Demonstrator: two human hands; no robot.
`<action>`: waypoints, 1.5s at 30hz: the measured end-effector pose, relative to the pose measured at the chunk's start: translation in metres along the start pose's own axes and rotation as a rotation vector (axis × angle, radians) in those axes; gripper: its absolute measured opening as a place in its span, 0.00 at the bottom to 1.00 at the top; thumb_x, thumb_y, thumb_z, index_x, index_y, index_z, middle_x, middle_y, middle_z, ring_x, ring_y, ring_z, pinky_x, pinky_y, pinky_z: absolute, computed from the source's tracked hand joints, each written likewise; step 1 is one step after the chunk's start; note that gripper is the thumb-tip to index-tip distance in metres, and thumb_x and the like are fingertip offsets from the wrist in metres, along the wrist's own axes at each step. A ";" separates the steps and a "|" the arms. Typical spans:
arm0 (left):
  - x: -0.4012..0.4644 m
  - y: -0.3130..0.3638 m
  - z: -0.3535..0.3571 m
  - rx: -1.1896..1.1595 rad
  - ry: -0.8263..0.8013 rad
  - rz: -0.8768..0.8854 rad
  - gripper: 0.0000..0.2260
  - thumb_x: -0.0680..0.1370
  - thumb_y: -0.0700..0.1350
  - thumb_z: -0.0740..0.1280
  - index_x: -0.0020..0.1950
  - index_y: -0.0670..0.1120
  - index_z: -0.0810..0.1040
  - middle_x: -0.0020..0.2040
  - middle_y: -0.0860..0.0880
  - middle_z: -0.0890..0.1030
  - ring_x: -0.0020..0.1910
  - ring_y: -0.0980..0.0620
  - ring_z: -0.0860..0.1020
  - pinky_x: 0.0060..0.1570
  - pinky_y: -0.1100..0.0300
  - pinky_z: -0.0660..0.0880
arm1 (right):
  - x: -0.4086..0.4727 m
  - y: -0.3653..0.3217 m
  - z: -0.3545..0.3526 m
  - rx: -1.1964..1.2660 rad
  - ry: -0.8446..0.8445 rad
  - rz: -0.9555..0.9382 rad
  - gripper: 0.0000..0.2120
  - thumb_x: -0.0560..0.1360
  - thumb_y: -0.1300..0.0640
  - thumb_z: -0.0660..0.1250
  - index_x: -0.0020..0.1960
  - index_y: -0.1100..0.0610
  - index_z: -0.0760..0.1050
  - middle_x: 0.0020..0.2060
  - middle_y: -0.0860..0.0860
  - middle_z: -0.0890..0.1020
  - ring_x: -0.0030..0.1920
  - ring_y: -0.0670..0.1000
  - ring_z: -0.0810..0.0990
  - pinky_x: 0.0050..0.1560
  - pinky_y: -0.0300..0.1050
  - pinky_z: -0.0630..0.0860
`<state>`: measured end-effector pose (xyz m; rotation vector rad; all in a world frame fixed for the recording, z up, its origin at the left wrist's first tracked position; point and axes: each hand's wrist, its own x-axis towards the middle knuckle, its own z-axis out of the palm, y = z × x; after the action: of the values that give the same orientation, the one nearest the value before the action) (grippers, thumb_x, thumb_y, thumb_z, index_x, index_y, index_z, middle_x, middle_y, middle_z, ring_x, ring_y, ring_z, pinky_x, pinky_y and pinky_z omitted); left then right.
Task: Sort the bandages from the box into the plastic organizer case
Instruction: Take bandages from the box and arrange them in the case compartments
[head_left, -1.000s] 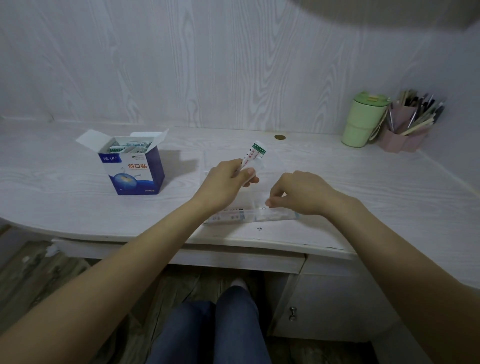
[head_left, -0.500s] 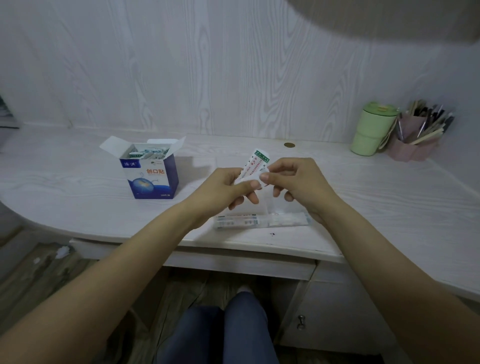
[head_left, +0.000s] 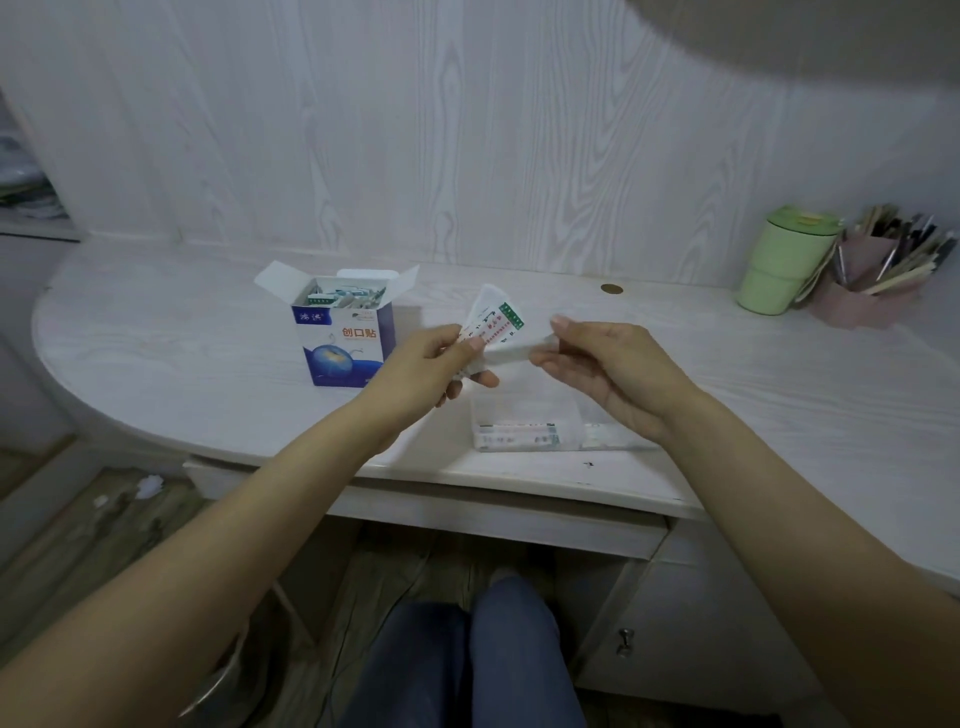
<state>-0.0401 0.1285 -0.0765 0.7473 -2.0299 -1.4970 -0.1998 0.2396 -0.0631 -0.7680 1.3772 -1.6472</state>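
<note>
While our left hand (head_left: 434, 364) pinches a few wrapped bandages (head_left: 493, 325) above the tabletop (head_left: 779, 395), our right hand (head_left: 605, 364) pinches one white strip (head_left: 514, 354) pulled from them. The clear organizer case (head_left: 524, 427) sits near the front edge, the open bandage box (head_left: 345, 338) left of it.

Pale wood-grain wall (head_left: 467, 130), white desk (head_left: 156, 353) — dim floor (head_left: 78, 545), perhaps wood.

Both hands raised mid-frame: left (head_left: 431, 364) pinching, right (head_left: 608, 364) pinching, fingers curled.
</note>
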 end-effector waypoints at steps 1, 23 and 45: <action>0.000 0.000 -0.001 0.003 0.023 0.006 0.09 0.82 0.45 0.58 0.57 0.46 0.76 0.44 0.48 0.84 0.27 0.61 0.72 0.28 0.71 0.67 | 0.001 0.001 0.000 -0.021 -0.001 0.013 0.09 0.75 0.60 0.68 0.44 0.67 0.79 0.38 0.58 0.84 0.40 0.49 0.84 0.42 0.34 0.79; 0.006 -0.003 0.006 0.001 0.143 -0.013 0.13 0.82 0.44 0.57 0.63 0.40 0.73 0.48 0.46 0.82 0.26 0.67 0.75 0.25 0.74 0.67 | 0.009 0.018 0.014 -1.389 -0.146 -0.164 0.07 0.71 0.65 0.69 0.42 0.56 0.84 0.38 0.49 0.84 0.39 0.45 0.80 0.38 0.30 0.73; 0.001 0.003 0.010 -0.090 -0.094 -0.035 0.10 0.78 0.42 0.66 0.60 0.45 0.77 0.45 0.48 0.85 0.31 0.55 0.79 0.32 0.66 0.74 | 0.008 -0.009 0.013 -0.606 0.109 -0.241 0.01 0.73 0.62 0.71 0.44 0.59 0.79 0.35 0.53 0.84 0.31 0.44 0.81 0.33 0.34 0.75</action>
<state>-0.0485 0.1354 -0.0757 0.6917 -2.0113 -1.6613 -0.1939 0.2269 -0.0521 -1.2422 1.9620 -1.4655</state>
